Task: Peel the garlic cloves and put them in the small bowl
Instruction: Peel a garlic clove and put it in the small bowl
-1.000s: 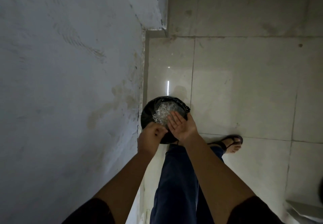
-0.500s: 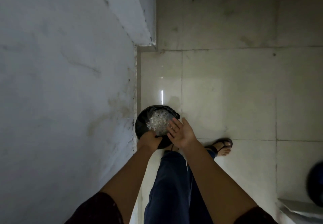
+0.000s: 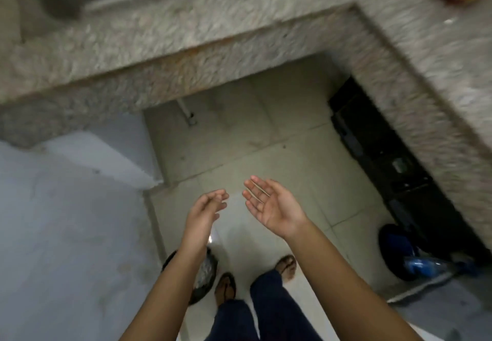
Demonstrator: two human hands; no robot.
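Both hands hang empty above the pale tiled floor [image 3: 279, 159]: the left hand [image 3: 203, 209] has relaxed fingers, the right hand [image 3: 269, 203] lies palm up, released. A round black-lined bin [image 3: 206, 274] stands below the left forearm.

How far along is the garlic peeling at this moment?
Done: pale scraps lie in the black round floor bin, seemingly discarded peels. In hand: nothing; the left hand and right hand are open and empty over the tiled floor. Left: unclear, since no garlic cloves or small bowl show in view.
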